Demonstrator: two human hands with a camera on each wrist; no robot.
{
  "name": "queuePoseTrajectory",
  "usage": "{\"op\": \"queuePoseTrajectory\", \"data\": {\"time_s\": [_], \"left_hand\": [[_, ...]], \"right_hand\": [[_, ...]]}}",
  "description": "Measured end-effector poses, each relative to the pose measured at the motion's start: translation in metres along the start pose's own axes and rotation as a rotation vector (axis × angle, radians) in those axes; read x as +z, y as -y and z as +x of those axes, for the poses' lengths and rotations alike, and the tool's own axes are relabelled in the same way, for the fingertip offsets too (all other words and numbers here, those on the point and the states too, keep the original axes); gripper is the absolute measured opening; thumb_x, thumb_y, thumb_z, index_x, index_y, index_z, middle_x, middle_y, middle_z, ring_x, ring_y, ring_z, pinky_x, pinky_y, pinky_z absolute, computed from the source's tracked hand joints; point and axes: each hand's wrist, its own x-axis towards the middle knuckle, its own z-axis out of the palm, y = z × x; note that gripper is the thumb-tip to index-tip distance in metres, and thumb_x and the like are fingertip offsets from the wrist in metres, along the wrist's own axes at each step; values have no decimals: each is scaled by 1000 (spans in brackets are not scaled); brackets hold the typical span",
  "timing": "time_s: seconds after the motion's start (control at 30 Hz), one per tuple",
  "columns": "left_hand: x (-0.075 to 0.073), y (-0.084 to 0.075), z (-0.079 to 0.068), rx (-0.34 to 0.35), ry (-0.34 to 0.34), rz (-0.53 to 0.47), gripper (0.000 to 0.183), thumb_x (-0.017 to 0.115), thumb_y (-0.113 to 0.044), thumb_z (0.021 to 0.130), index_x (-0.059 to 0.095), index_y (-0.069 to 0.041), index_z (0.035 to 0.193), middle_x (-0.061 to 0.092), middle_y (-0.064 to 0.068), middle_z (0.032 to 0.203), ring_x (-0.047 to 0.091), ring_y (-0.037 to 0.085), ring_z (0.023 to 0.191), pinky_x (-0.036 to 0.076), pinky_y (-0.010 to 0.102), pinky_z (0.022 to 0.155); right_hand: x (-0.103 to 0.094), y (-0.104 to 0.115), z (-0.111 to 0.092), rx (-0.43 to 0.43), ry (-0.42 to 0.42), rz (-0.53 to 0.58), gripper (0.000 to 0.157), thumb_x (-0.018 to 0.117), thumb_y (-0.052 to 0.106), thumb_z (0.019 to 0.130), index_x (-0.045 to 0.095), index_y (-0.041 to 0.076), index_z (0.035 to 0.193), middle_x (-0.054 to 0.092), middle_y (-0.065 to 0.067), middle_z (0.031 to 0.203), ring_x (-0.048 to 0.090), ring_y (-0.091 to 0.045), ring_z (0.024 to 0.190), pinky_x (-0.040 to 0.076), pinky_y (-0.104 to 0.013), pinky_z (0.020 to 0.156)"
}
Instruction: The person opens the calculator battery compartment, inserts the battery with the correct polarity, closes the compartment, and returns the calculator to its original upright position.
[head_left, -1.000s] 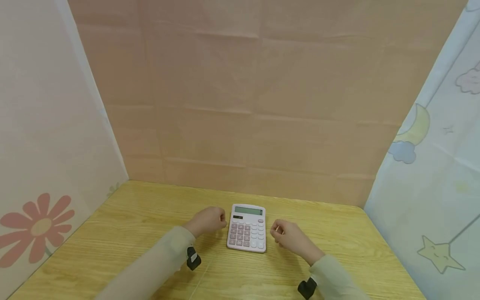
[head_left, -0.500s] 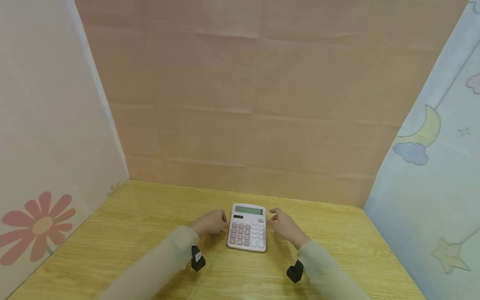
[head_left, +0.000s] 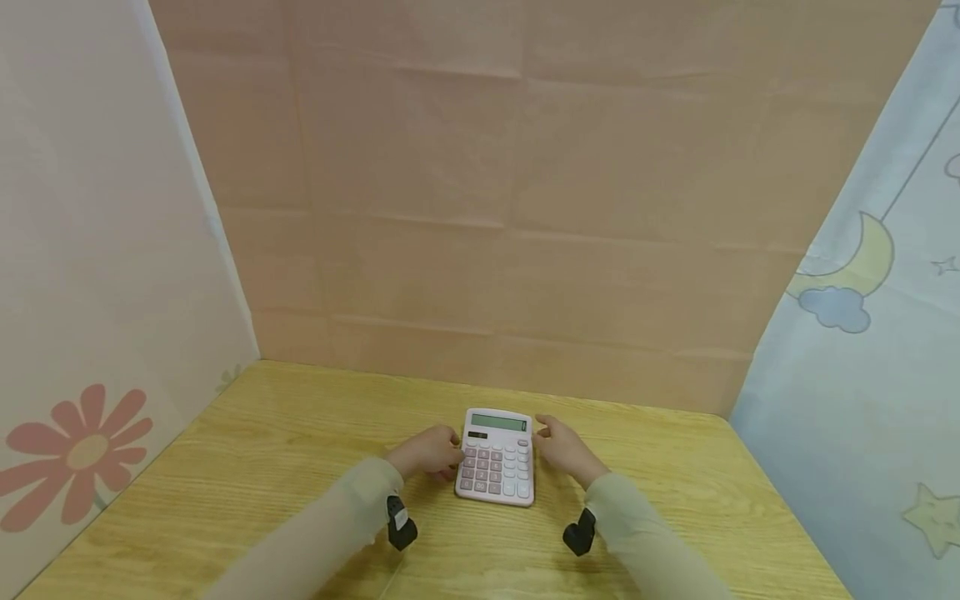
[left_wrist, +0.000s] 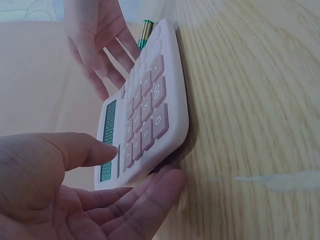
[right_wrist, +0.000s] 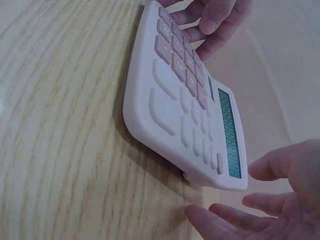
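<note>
A pink-and-white calculator (head_left: 495, 457) lies face up between both hands, its display (head_left: 498, 423) at the far end. My left hand (head_left: 431, 450) grips its left edge; in the left wrist view the thumb (left_wrist: 92, 152) overlaps the face by the solar strip, while the fingers (left_wrist: 167, 187) curl at the underside. My right hand (head_left: 566, 450) is by the upper right edge. The right wrist view shows its fingers (right_wrist: 215, 222) spread and relaxed, with a gap to the raised rear of the calculator. A small green-and-gold cylinder, like a battery (left_wrist: 145, 34), shows beyond the calculator, near the right hand.
The wood-grain table (head_left: 315, 417) spreads around the calculator. A tan sheet (head_left: 480, 208) closes off the back, and printed cloths stand at the left (head_left: 90, 208) and right (head_left: 885, 392). A dark camera (head_left: 402, 525) sits on each wrist.
My right hand has moved forward and left to the calculator's upper right side, its fingers opening out. The left hand has shifted slightly right, its thumb now over the calculator's edge.
</note>
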Motion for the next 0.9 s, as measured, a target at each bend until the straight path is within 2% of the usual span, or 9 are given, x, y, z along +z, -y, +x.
{"op": "queuePoseTrajectory", "data": {"time_s": [0.17,0.33,0.7,0.9], "left_hand": [[3,1,2,-10,6,-30,35,58,-13,95,54,10,122,65,12,91,66,19,74,57,32,65],[5,1,2,-16,6,-68,31,57,-11,96,55,9,119,64,11,90,65,19,74,57,32,65],[10,2,6,-51,-23,-70,21,53,-9,97,59,6,111,61,10,83,62,19,70,57,30,62],[13,2,7,-65,-49,-84,14,54,-7,97,58,4,105,59,11,81,60,19,68,56,28,59]], "right_hand": [[4,0,4,-4,-9,79,47,49,10,97,40,-8,140,62,-25,115,63,-26,95,54,-39,81],[9,0,8,34,8,215,46,47,6,97,38,-10,140,61,-25,114,64,-23,91,57,-35,74],[11,1,11,99,-14,248,43,46,8,98,41,-5,139,59,-23,113,63,-20,83,57,-31,66],[12,0,13,102,-31,259,40,45,2,95,43,-4,135,59,-19,102,62,-20,78,56,-32,64]]}}
